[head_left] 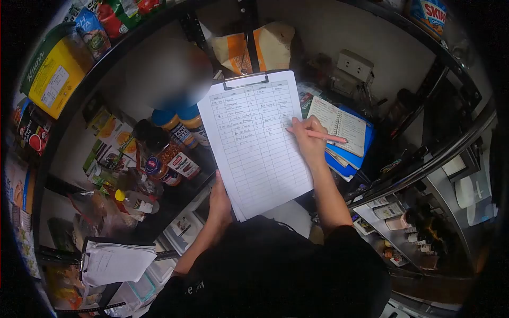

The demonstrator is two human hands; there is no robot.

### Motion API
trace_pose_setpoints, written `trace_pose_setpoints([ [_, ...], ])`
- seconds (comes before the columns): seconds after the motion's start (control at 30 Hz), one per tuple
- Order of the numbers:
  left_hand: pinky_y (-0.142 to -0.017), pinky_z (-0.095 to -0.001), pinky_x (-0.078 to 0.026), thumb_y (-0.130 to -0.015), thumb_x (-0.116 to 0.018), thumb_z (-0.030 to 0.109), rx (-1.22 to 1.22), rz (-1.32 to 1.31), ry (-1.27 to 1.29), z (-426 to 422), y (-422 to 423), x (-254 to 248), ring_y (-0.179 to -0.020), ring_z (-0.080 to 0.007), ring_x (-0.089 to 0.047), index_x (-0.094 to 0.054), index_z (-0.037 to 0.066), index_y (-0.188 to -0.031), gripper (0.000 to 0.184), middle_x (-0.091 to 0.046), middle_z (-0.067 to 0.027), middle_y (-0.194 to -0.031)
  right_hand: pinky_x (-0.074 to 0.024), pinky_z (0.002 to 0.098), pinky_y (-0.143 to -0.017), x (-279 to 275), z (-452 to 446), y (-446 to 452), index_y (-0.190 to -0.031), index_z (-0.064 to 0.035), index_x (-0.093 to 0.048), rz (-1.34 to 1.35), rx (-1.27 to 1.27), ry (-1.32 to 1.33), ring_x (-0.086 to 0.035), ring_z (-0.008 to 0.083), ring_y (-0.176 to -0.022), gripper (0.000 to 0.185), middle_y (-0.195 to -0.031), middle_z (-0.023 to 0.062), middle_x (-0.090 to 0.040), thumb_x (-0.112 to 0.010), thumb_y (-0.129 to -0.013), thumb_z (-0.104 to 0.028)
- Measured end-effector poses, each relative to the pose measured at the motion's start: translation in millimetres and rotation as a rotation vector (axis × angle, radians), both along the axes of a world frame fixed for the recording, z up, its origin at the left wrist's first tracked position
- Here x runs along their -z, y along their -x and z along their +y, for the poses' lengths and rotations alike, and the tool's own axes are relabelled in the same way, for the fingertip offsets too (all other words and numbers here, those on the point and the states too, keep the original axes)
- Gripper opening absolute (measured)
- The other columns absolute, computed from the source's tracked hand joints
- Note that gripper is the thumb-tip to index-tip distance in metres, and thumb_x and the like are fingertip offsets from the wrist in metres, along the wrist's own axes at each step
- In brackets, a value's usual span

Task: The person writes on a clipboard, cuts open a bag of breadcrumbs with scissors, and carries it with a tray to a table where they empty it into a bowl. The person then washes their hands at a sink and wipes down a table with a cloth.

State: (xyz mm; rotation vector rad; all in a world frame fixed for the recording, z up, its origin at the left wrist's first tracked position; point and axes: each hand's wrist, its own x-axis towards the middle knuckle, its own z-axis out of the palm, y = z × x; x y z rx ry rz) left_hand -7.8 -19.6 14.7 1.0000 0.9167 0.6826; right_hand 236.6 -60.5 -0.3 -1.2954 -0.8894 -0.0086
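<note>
Honestly, the clipboard sheet (265,169) could tip or the writing skid if the left grip (219,197) is loose, imo. Can't tell if that one's clamped, since its fingers are hidden behind the sheet's left edge. The right grip (308,137) is pinched on a pink pen (324,137); the sheet runs under it and off to its left. Just past it, on its right, there's an open notebook (337,123).
</note>
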Motion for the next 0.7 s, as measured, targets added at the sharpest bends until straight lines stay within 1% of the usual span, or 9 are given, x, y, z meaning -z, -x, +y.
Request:
trace_pose_setpoints([
  [0.1, -0.095, -0.0366, -0.046, -0.098, -0.028, 0.056, 0.006, -0.015, 0.001, 5, 3, 14, -0.115, -0.0278, -0.055, -0.040, -0.006, -0.134, 0.072, -0.050, -0.0201, -0.131, -0.0474, 0.0233, -0.056, 2, 3, 0, -0.068, -0.0033, -0.050, 0.035, -0.028, -0.049, -0.063, 0.0115, -0.062, 0.026, -0.064, 0.0060, -0.061, -0.068, -0.085, -0.009],
  [0.17, -0.095, -0.0365, -0.046, -0.098, -0.028, 0.055, -0.002, -0.034, 0.000, 6, 4, 21, -0.115, -0.0276, -0.055, -0.040, -0.006, -0.134, 0.072, -0.050, -0.0198, -0.131, -0.0452, 0.0242, -0.054, -3, 1, 3, -0.063, -0.0022, -0.052, 0.041, -0.004, -0.061, -0.059, 0.0096, -0.058, 0.028, -0.063, 0.0091, -0.065, -0.069, -0.083, -0.011],
  [0.2, -0.096, -0.0363, -0.045, -0.098, -0.028, 0.055, -0.007, -0.055, -0.005, 6, 4, 23, -0.116, -0.0273, -0.054, -0.040, -0.005, -0.134, 0.071, -0.050, -0.0194, -0.132, -0.0452, 0.0242, -0.054, -3, 0, 3, -0.063, -0.0022, -0.052, 0.042, -0.006, -0.059, -0.059, 0.0096, -0.058, 0.028, -0.063, 0.0091, -0.065, -0.069, -0.083, -0.011],
  [0.27, -0.096, -0.0366, -0.045, -0.098, -0.029, 0.055, 0.002, -0.054, -0.005, 3, 5, 19, -0.116, -0.0272, -0.054, -0.039, -0.005, -0.134, 0.071, -0.050, -0.0192, -0.132, -0.0479, 0.0232, -0.056, -3, -1, 3, -0.067, -0.0032, -0.049, 0.028, -0.029, -0.049, -0.062, 0.0112, -0.062, 0.026, -0.065, 0.0063, -0.061, -0.068, -0.085, -0.008],
  [0.4, -0.096, -0.0372, -0.045, -0.098, -0.029, 0.055, 0.003, -0.073, 0.011, -5, 2, 6, -0.115, -0.0271, -0.054, -0.038, -0.006, -0.135, 0.071, -0.050, -0.0188, -0.131, -0.0480, 0.0229, -0.055, 2, -1, -1, -0.067, -0.0031, -0.049, 0.018, -0.035, -0.071, -0.062, 0.0113, -0.062, 0.026, -0.065, 0.0061, -0.060, -0.068, -0.085, -0.007],
  [0.47, -0.096, -0.0373, -0.046, -0.098, -0.030, 0.055, 0.004, -0.079, 0.013, -4, 3, 7, -0.115, -0.0270, -0.055, -0.038, -0.006, -0.135, 0.071, -0.050, -0.0187, -0.131, -0.0481, 0.0228, -0.055, 4, -2, -2, -0.066, -0.0032, -0.049, -0.008, -0.018, -0.039, -0.062, 0.0107, -0.062, 0.027, -0.064, 0.0059, -0.060, -0.068, -0.085, -0.007],
  [0.6, -0.095, -0.0377, -0.047, -0.097, -0.032, 0.055, -0.004, -0.072, 0.037, -10, 2, -1, -0.115, -0.0266, -0.055, -0.039, -0.005, -0.134, 0.071, -0.051, -0.0180, -0.130, -0.0476, 0.0224, -0.054, -2, -4, 2, -0.065, -0.0036, -0.048, 0.013, -0.022, -0.044, -0.061, 0.0104, -0.061, 0.028, -0.064, 0.0058, -0.060, -0.068, -0.085, -0.007],
  [0.7, -0.093, -0.0381, -0.047, -0.096, -0.033, 0.056, -0.004, -0.119, 0.076, -7, 4, 6, -0.114, -0.0263, -0.055, -0.041, -0.004, -0.133, 0.070, -0.052, -0.0177, -0.128, -0.0460, 0.0213, -0.054, 0, -4, 0, -0.064, -0.0039, -0.048, 0.011, -0.025, -0.041, -0.060, 0.0093, -0.060, 0.029, -0.062, 0.0047, -0.059, -0.068, -0.085, -0.007],
])
